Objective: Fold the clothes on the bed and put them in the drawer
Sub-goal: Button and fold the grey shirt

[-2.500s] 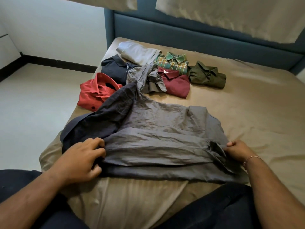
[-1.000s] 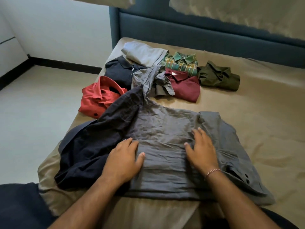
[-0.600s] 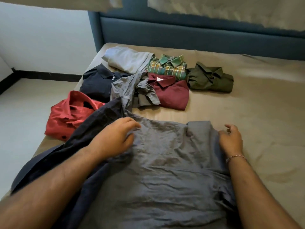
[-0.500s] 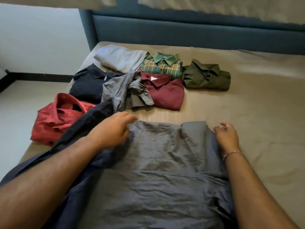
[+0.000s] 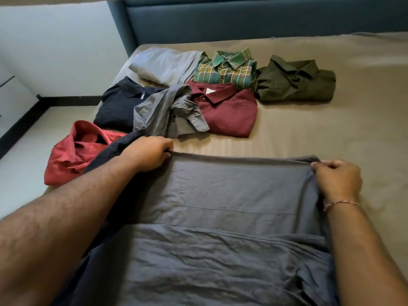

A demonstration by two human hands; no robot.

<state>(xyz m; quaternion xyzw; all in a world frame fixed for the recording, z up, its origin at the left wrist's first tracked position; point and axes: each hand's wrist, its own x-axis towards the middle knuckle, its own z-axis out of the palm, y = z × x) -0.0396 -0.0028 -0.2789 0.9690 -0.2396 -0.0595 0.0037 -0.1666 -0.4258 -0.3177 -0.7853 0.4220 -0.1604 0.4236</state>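
Note:
A grey shirt (image 5: 231, 195) lies spread on the bed (image 5: 331, 133) in front of me, its far edge pulled into a straight fold line. My left hand (image 5: 148, 153) pinches the far left corner of that edge. My right hand (image 5: 337, 180) grips the far right corner. One grey sleeve (image 5: 167, 111) trails away toward the folded clothes. A dark navy garment (image 5: 106, 164) lies under my left forearm.
Folded clothes sit at the back: a red shirt (image 5: 72, 151) by the left edge, a navy polo (image 5: 119, 104), light grey trousers (image 5: 165, 65), a green plaid shirt (image 5: 227, 67), a maroon polo (image 5: 229, 109), an olive shirt (image 5: 295, 80). Blue headboard (image 5: 242, 18) behind.
Both hands moved from pressing the shirt's middle to its far corners and took hold of them. The far edge, collar included, is now folded under into a straight line.

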